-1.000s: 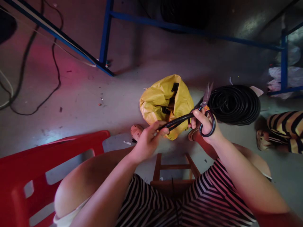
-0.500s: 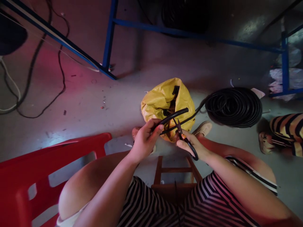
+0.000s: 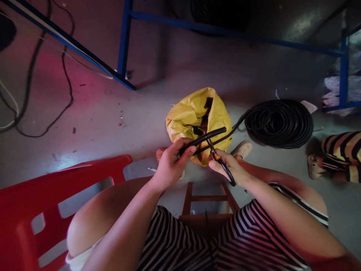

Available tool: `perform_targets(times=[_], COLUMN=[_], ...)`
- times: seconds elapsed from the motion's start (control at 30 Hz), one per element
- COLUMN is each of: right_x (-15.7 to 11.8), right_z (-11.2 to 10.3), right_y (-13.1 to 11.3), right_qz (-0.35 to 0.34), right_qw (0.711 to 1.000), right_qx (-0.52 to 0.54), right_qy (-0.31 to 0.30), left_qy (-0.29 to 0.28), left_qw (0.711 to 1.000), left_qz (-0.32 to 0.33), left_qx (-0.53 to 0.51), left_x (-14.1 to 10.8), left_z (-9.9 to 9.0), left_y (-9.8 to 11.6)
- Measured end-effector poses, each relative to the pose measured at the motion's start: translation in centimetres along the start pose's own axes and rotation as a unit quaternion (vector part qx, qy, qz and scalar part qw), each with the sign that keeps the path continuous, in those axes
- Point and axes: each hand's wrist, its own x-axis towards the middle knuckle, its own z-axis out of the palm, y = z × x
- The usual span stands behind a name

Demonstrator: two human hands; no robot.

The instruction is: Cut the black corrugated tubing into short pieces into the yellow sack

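Note:
My left hand [image 3: 176, 160] is closed around a black corrugated tube [image 3: 210, 135], whose free end points right over a yellow bag [image 3: 183, 116]. A strand of the same black tubing runs under that end, from near my left fingers to the coil [image 3: 279, 124] on the floor at right. My right hand [image 3: 229, 165] grips scissors [image 3: 225, 169] with black handles and an orange part at the pivot. The blades point up and left, against the tubing; whether they close on it I cannot tell. Short black pieces [image 3: 208, 102] lie in the bag's opening.
A red plastic stool [image 3: 84, 169] stands at the left. Blue metal frame bars [image 3: 225, 32] cross the far floor. Loose cables [image 3: 66, 71] lie at the upper left. A wooden stool [image 3: 208, 198] is between my legs. Another person's foot [image 3: 314, 165] shows at right.
The scissor blades have shifted slightly up and left, so their tips now meet the upper length of tube. Both hands keep their grips. The whole view has moved slightly.

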Motion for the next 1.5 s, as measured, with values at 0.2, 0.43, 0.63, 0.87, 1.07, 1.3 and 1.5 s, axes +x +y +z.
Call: perform_targets(times=[0.2, 0.43, 0.63, 0.87, 1.07, 1.3, 1.5], right_x=[0.1, 0.1, 0.2, 0.2, 0.2, 0.3, 0.3], right_z=[-0.3, -0.9, -1.0, -1.2, -1.3, -1.4, -1.5], right_y=[-0.2, -0.5, 0.2, -0.2, -0.5, -0.3, -0.2], right_qz=[-0.006, -0.012, 0.001, -0.019, -0.012, -0.012, 0.005], right_qw=[1.0, 1.0, 1.0, 0.999, 1.0, 1.0, 1.0], right_qx=[0.008, -0.005, -0.006, 0.017, 0.011, 0.007, -0.027], right_qy=[0.007, 0.005, -0.017, -0.025, -0.022, -0.016, -0.007], left_qy=[0.005, 0.001, 0.003, -0.004, -0.005, -0.004, 0.001], left_qw=[1.0, 1.0, 1.0, 1.0, 0.999, 0.999, 0.997], left_qz=[0.001, 0.009, 0.015, 0.017, 0.019, 0.028, 0.044], left_qx=[0.012, 0.03, 0.019, 0.024, 0.044, 0.044, 0.061], left_x=[-0.1, -0.2, -0.2, -0.2, -0.1, 0.0, -0.1], left_z=[0.0, -0.2, -0.3, -0.3, -0.2, -0.3, -0.3], left_y=[0.0, -0.4, -0.3, -0.5, -0.7, -0.9, -1.0])
